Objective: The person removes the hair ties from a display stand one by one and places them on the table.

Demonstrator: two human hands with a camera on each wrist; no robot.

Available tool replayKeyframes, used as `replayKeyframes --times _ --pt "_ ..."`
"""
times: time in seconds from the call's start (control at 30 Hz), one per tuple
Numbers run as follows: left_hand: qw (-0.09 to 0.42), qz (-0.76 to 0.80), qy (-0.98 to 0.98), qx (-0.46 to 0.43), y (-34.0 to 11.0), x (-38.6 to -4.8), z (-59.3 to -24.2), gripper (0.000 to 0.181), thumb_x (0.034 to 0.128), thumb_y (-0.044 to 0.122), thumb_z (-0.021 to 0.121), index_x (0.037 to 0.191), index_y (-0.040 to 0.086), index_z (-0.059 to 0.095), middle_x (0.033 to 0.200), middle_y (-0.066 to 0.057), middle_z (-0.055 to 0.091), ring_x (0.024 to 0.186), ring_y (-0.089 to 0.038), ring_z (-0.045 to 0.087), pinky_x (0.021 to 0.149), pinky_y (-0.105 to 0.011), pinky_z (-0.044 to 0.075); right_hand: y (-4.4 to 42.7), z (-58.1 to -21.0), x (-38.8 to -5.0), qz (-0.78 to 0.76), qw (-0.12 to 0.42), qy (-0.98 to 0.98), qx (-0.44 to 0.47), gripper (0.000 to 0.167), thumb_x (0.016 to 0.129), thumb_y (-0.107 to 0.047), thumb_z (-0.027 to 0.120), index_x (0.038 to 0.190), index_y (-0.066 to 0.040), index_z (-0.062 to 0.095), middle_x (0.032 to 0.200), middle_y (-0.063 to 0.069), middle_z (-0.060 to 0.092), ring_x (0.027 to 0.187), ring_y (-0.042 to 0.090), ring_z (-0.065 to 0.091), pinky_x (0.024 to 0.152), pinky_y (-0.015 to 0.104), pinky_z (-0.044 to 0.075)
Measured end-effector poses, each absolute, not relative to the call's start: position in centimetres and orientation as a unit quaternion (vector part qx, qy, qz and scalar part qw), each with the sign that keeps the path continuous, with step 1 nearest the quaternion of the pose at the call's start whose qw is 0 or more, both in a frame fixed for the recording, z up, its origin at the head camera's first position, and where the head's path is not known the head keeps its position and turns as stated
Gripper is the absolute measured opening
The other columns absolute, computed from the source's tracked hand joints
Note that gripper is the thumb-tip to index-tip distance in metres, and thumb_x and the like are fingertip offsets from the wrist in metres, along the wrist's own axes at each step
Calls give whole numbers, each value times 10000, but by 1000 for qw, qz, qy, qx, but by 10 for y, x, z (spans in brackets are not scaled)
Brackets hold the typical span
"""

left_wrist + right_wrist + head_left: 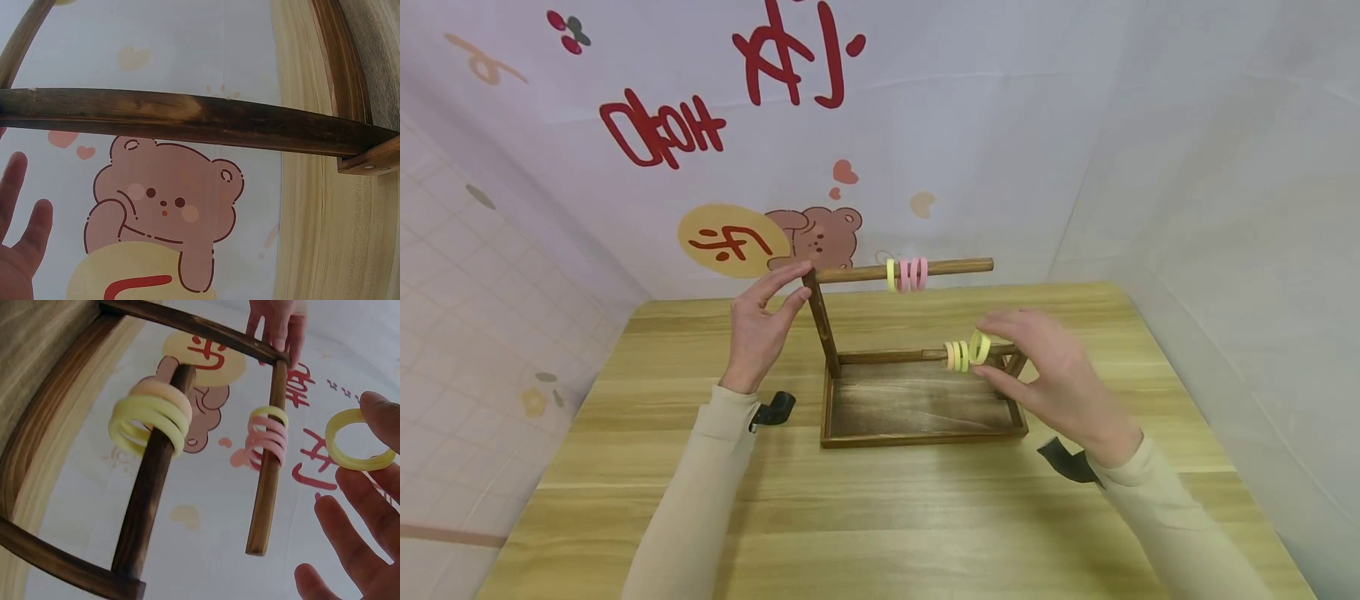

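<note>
In the head view my right hand (1048,367) pinches a yellow hair tie (979,347) between thumb and fingers. The right wrist view shows this hair tie (331,439) off both rods, its other fingers spread. An orange hair tie and two yellow hair ties (957,357) hang on the lower rod (147,500). One yellow and three pink hair ties (913,274) hang on the upper rod (962,266). My left hand (760,325) holds the top of the wooden rack's left post (822,325) between thumb and fingers.
The rack's shallow tray base (917,404) stands on a wood-grain table (880,517). Behind it hangs a white cloth (1000,150) with a printed bear and red characters. The upper rod's right end is free; the lower rod's free end points left.
</note>
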State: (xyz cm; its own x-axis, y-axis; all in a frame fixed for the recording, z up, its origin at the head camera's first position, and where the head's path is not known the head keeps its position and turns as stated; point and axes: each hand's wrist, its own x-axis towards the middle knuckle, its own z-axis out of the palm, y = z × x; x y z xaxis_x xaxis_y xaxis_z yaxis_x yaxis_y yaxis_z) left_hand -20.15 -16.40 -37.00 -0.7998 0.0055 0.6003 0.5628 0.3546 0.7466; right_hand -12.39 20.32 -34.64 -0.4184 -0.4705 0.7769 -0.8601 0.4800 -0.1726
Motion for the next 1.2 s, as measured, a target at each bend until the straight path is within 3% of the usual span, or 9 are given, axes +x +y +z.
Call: replayKeyframes --times 0.2,0.43,0.63,0.8,0.93,1.07,1.2 --pt "255 -543 -778 -188 -164 -202 -370 308 962 75 741 1270 82 751 1305 -30 716 1270 -168 623 1139 -373 431 196 -358 -111 273 323 -793 438 497 1038 -442 622 1208 18 705 1172 155 713 1056 344 672 1160 331 375" --pt "255 -547 -775 -188 -164 -202 -370 309 967 72 733 1275 89 750 1309 -30 714 1273 -159 619 1139 -364 430 189 -371 -98 257 318 -791 455 484 1043 -477 590 1182 -32 721 1155 82 705 1043 292 677 1084 409 458" --pt "257 -548 -774 -187 -164 -202 -370 304 966 71 736 1269 81 752 1308 -36 715 1268 -164 623 1134 -361 435 185 -382 -91 246 283 -798 472 456 1036 -476 601 1175 -59 724 1157 59 705 1077 259 668 1176 359 373" --pt "259 -548 -774 -185 -163 -201 -370 315 955 55 743 1269 71 750 1305 -42 716 1263 -169 626 1125 -356 442 181 -395 -86 251 241 -801 487 439 1022 -461 635 1224 -78 713 1187 34 683 1116 245 649 1067 390 462" --pt "259 -545 -776 -182 -162 -201 -370 330 941 23 748 1271 43 742 1308 -75 713 1263 -204 629 1125 -365 443 176 -404 -80 255 200 -811 487 456 1033 -503 578 1260 -128 704 1194 -20 656 1109 189 629 951 372 506" --pt "260 -544 -777 -183 -162 -201 -370 338 934 5 748 1270 33 739 1310 -93 710 1262 -223 630 1124 -370 446 171 -412 -76 266 162 -813 492 421 988 -409 705 1299 -126 690 1199 -31 646 1085 140 629 921 318 534" --pt "262 -543 -775 -187 -163 -202 -371 327 946 31 744 1271 61 747 1305 -63 715 1262 -190 629 1118 -363 452 165 -418 -74 274 138 -814 494 533 862 -229 858 1336 -91 659 1225 0 642 1079 146 652 908 308 571"
